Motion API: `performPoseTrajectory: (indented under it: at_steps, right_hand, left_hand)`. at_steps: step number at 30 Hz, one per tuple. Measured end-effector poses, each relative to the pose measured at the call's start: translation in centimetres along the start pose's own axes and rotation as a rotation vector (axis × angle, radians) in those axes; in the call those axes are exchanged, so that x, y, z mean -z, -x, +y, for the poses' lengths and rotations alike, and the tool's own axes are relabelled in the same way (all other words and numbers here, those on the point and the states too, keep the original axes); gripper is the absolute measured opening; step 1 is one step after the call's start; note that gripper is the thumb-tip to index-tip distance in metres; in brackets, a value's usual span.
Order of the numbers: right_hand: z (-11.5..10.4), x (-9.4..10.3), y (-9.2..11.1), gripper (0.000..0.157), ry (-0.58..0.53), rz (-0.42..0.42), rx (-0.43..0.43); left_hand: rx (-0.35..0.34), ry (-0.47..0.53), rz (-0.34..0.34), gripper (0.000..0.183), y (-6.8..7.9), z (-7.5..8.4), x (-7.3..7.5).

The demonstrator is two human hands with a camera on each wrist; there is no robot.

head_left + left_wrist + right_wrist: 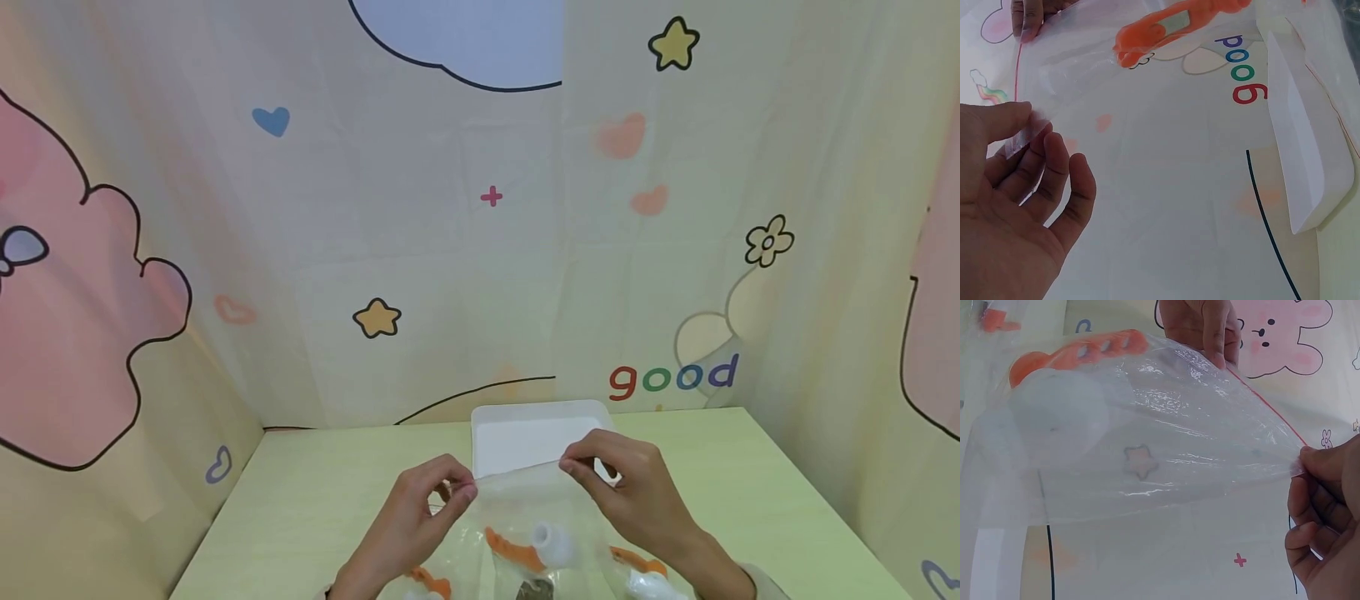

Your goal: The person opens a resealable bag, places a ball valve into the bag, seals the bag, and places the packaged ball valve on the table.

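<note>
A clear zip bag (525,500) with a red line along its top edge hangs stretched between my two hands. Inside it are an orange, bumpy strip-like piece (1100,350) and a white rounded object (1060,415), which looks like a hollow cylinder in the head view. My left hand (420,517) pinches one top corner between thumb and fingers. The opposite top corner is pinched by my right hand (637,487). Whether the zip is closed I cannot tell.
Behind the bag, a white tray (540,417) stands at the table's back edge. More clear bags with orange pieces (431,582) and white objects (652,585) lie at near left and near right. A dark brown item (535,590) shows at the bottom. Printed curtains surround the table (315,483).
</note>
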State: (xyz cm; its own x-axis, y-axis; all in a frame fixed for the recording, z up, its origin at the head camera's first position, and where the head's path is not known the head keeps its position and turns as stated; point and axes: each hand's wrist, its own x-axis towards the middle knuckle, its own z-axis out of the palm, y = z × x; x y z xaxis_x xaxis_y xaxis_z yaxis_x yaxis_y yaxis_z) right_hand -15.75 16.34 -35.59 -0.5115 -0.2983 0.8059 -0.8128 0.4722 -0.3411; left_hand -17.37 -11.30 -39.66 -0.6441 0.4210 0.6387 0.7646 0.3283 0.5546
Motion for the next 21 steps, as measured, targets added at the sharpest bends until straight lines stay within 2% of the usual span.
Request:
performPoseTrajectory:
  at_steps: [6, 12, 15, 21]
  right_hand:
    - [0.13, 0.21, 0.09, 0.027, 0.005, 0.034, 0.022]
    - [0.33, 0.23, 0.22, 0.026, 0.000, 0.037, 0.032]
    - [0.33, 0.24, 0.30, 0.026, 0.010, 0.025, 0.007]
    - [0.27, 0.41, 0.34, 0.026, 0.009, 0.021, -0.020]
  left_hand:
    - [0.103, 0.027, -0.049, 0.005, 0.31, -0.17, 0.31]
    - [0.093, -0.020, -0.041, 0.007, 0.35, -0.21, 0.41]
    - [0.091, -0.036, -0.031, 0.008, 0.36, -0.15, 0.41]
    - [0.093, 0.012, -0.050, 0.007, 0.51, -0.24, 0.43]
